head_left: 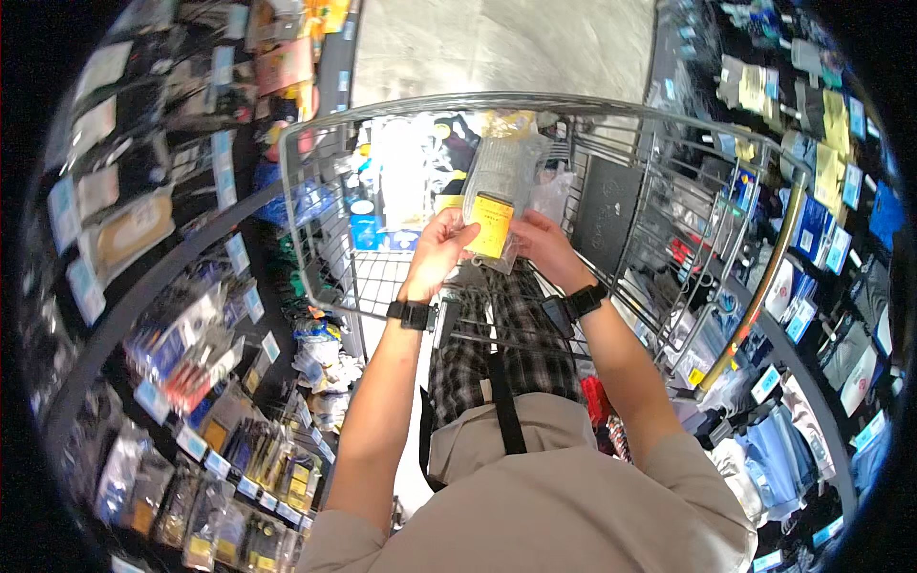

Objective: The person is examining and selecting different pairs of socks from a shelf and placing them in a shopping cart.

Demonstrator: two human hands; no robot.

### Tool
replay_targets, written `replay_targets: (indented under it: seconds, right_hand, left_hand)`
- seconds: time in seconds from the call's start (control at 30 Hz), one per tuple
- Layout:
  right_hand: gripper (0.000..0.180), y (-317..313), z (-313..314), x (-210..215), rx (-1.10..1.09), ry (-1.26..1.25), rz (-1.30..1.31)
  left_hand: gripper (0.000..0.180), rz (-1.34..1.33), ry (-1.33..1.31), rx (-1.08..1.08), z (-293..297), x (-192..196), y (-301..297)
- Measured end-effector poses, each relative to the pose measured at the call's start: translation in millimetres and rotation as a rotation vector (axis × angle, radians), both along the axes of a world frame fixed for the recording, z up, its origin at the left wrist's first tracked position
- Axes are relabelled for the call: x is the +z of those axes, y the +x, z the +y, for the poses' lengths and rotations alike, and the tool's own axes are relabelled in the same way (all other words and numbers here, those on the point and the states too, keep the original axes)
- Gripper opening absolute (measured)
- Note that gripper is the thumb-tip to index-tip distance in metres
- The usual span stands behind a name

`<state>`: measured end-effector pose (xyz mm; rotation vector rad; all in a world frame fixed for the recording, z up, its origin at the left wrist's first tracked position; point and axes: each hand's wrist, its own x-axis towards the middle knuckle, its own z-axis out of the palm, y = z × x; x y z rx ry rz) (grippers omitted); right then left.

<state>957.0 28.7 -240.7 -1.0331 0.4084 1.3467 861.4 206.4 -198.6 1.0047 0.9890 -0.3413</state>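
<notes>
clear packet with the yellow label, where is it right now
In the head view the clear packet sits at upper centre, held between the left hand and right hand above the wire shopping cart.

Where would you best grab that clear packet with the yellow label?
Probably by its lower end, from both sides, as the left hand and right hand do: the packet is flat and floppy, upright over the cart, and the label stiffens that end.
</notes>
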Motion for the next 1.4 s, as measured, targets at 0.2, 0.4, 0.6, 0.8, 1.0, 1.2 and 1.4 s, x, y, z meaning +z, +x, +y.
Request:
replay_targets:
  seconds: [0.2,0.4,0.6,0.8,1.0,1.2,1.4]
  right_hand:
    - [0.042,-4,51,69,-0.077,0.026,-0.022]
    - [0.092,-52,94,139,0.167,-0.137,-1.008]
    - [0.056,-135,97,219,0.943,0.331,-2.075]
    - [0.02,-227,94,231,1.102,0.678,-1.642]
    - [0.02,-295,109,276,0.833,0.695,-0.721]
    - [0.03,-340,123,320,0.839,0.721,-0.342]
    - [0.036,-355,144,344,0.866,0.751,-0.315]
  left_hand:
    - [0.018,-0.173,0.085,0.2,18,80,-79]
    - [0.026,-0.186,0.627,0.096,9,165,-171]
    - [0.014,-0.025,1.248,-0.075,-21,236,-268]
    - [0.031,0.084,1.471,-0.026,-58,266,-365]
    - [0.062,-0.083,1.173,1.024,-82,282,-430]
    - [0.038,-0.47,0.764,1.027,-93,275,-454]
    - [0.025,-0.454,0.813,1.122,-74,287,-462]
